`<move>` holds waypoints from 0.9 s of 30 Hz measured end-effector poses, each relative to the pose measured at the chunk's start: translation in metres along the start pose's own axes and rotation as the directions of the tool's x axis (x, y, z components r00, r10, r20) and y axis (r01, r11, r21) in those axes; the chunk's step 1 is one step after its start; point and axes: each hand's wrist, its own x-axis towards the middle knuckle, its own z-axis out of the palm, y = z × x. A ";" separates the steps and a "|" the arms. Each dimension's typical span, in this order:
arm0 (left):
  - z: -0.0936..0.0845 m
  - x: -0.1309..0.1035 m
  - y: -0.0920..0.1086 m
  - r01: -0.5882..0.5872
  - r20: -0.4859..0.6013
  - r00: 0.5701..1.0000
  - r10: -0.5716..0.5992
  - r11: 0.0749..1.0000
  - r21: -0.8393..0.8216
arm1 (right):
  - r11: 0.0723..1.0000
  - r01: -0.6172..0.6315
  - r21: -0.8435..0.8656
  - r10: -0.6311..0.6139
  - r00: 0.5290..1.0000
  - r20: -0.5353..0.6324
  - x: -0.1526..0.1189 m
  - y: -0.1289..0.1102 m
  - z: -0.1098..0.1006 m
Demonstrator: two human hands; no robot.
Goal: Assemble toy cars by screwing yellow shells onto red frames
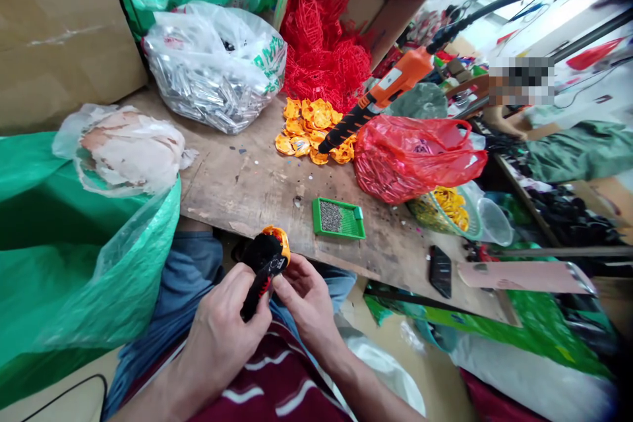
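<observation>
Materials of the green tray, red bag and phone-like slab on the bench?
Tray: likely molded plastic, semi-matte; gridded floor, thin rigid walls. Bag: thin glossy plastic film; crinkles, bright highlights. Slab: dark, smooth; glass or plastic, unclear.

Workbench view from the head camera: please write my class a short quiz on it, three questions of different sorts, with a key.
1. True or false: the left hand and the right hand are both on the black and orange piece.
2. What colour is the tray that holds the small metal bits?
A) red
B) green
C) yellow
3. Fill the blank: the yellow pieces are in a ____ next to the red plastic bag.
Key: 1 true; 2 B; 3 basket.
</observation>
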 end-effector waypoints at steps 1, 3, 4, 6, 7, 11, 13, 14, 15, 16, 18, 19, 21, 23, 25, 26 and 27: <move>0.000 0.000 0.000 0.004 -0.004 1.000 -0.004 1.000 -0.009 | 1.000 0.001 0.005 -0.001 1.000 0.011 0.000 -0.001 -0.001; 0.000 0.000 -0.001 0.022 -0.006 1.000 -0.022 1.000 -0.018 | 1.000 0.000 0.015 -0.001 0.999 0.043 0.000 -0.003 -0.002; 0.000 0.000 -0.001 0.035 -0.001 0.999 -0.035 0.999 -0.019 | 1.000 -0.001 0.019 0.000 0.999 0.054 0.000 -0.004 -0.002; 0.000 0.001 -0.001 0.076 0.018 0.997 -0.076 0.997 -0.021 | 1.000 -0.010 0.012 0.009 0.999 0.054 -0.001 -0.004 -0.001; 0.001 0.001 -0.001 0.102 0.034 0.994 -0.101 0.994 -0.028 | 1.000 -0.018 0.005 0.018 0.999 0.046 -0.001 -0.004 -0.001; 0.002 0.002 -0.002 0.238 0.119 0.966 -0.230 0.969 -0.059 | 0.998 -0.053 -0.020 0.053 0.998 0.038 -0.003 -0.004 -0.001; 0.003 0.003 -0.001 0.296 0.156 0.946 -0.284 0.953 -0.065 | 0.998 -0.066 -0.022 0.067 0.997 0.038 -0.002 -0.005 -0.002; 0.002 0.004 -0.001 0.318 0.169 0.938 -0.304 0.946 -0.067 | 0.997 -0.073 -0.022 0.074 0.997 0.038 -0.002 -0.006 -0.002; 0.002 0.005 -0.001 0.336 0.180 0.930 -0.319 0.939 -0.070 | 0.997 -0.080 -0.021 0.081 0.996 0.041 -0.001 -0.007 -0.002; 0.002 0.006 0.000 0.351 0.188 0.924 -0.333 0.933 -0.075 | 0.996 -0.086 -0.023 0.087 0.995 0.049 0.000 -0.009 -0.003; 0.001 0.008 0.001 0.377 0.199 0.914 -0.354 0.922 -0.092 | 0.995 -0.093 -0.038 0.095 0.993 0.067 0.002 -0.013 -0.003; 0.001 0.008 0.001 0.394 0.211 0.907 -0.365 0.912 -0.112 | 0.994 -0.094 -0.055 0.098 0.993 0.073 0.003 -0.014 -0.004; 0.002 0.009 0.000 0.435 0.253 0.887 -0.385 0.882 -0.182 | 0.991 -0.093 -0.092 0.100 0.993 0.068 0.004 -0.016 -0.005; 0.003 0.009 -0.002 0.476 0.296 0.867 -0.401 0.842 -0.255 | 0.988 -0.092 -0.124 0.099 0.994 0.051 0.004 -0.016 -0.006; 0.003 0.009 -0.005 0.503 0.313 0.855 -0.413 0.808 -0.307 | 0.983 -0.094 -0.159 0.101 0.994 0.040 0.003 -0.014 -0.008; 0.004 0.008 -0.006 0.513 0.317 0.851 -0.419 0.795 -0.324 | 0.979 -0.093 -0.184 0.101 0.994 0.037 0.002 -0.013 -0.008; 0.004 0.008 -0.007 0.522 0.323 0.846 -0.425 0.783 -0.338 | 0.972 -0.088 -0.218 0.097 0.995 0.033 0.002 -0.012 -0.009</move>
